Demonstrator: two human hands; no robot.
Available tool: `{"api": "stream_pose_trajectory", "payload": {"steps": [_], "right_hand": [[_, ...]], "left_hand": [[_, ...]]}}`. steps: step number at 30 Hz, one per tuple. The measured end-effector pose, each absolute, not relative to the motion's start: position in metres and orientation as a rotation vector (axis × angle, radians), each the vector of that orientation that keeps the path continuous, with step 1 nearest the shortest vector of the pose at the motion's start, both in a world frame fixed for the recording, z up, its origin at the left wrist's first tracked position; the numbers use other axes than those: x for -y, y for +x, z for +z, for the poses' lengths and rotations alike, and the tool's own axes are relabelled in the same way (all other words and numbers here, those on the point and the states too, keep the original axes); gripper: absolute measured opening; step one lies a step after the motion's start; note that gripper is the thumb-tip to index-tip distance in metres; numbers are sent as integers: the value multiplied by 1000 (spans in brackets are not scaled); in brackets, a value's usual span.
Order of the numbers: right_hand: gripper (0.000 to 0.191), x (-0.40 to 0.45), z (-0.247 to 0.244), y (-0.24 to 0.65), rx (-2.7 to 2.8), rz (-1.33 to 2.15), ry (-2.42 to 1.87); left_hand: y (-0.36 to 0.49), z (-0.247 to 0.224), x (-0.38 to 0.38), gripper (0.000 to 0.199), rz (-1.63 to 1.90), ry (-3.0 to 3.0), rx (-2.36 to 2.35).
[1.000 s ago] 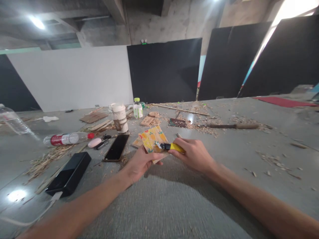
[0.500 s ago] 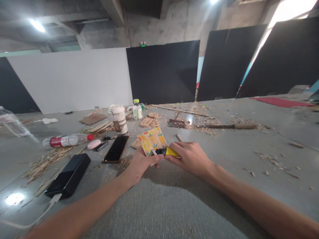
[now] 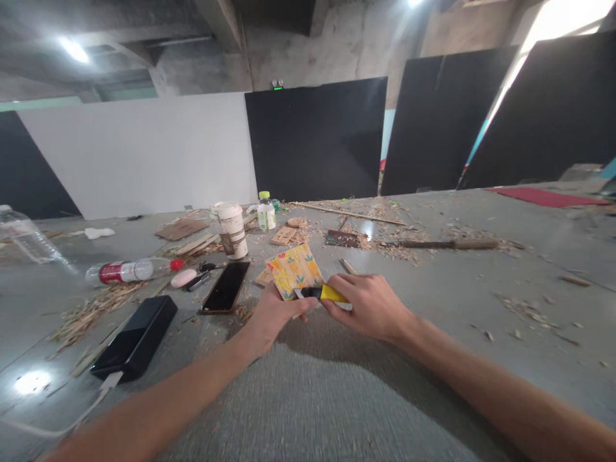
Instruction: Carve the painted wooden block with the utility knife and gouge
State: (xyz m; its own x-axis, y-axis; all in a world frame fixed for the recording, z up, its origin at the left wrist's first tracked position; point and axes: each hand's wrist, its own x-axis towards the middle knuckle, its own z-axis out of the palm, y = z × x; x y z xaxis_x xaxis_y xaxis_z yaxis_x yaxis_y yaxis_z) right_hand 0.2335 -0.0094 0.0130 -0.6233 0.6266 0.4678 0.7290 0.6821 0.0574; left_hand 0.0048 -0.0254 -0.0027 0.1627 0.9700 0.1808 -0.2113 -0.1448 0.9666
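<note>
My left hand is closed on a square wooden board painted with a yellow, red and green pattern, held tilted up above the table. In my right hand is a yellow and black utility knife. Its blade lies at the lower edge of the board, and my left thumb rests by the black front part of the knife. Just behind the board, a second piece of wood is partly hidden.
Left of my hands lie a phone, a black power bank with a white cable, and a plastic bottle. A paper cup and small bottle stand behind. Farther right lies a long wooden-handled tool among shavings.
Both hands keep their hold on the board and knife, with hardly any movement. The whole view has shifted very slightly.
</note>
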Motion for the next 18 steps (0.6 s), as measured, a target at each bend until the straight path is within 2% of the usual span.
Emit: {"api": "stream_pose_trajectory", "payload": {"steps": [5,11,18], "right_hand": [[30,8,11,235,2492,-348,-1037],[32,8,11,237,2482,-364,-1052],[32,10,14,237,2494,-379,-1071]], "left_hand": [[5,-1,26,53,1276,1243,-842],[6,0,27,46,1290,1241,-840],[5,-1,27,47,1296,1268,-824]]}}
